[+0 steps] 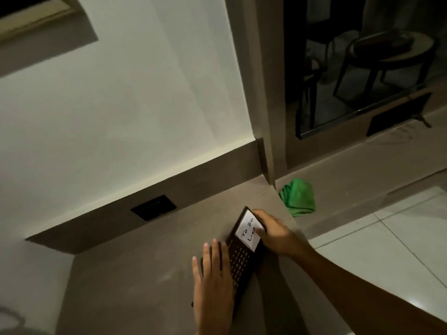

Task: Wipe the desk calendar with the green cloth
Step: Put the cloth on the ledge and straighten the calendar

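Left hand [212,274] and right hand [273,232] hold desk calendar [242,252] (green cloth [300,197] lies apart).

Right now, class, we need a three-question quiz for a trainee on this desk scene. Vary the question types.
1. True or false: the green cloth is in one of the hands.
2. Which words are written on the white note on the desk calendar?
3. Multiple choice: the left hand is (A) lying flat on the calendar, (B) lifting the cloth, (C) out of view.

Key
1. False: it lies on a ledge beyond the desk corner, untouched.
2. "To Do List".
3. A; the right hand grips the calendar's far end.
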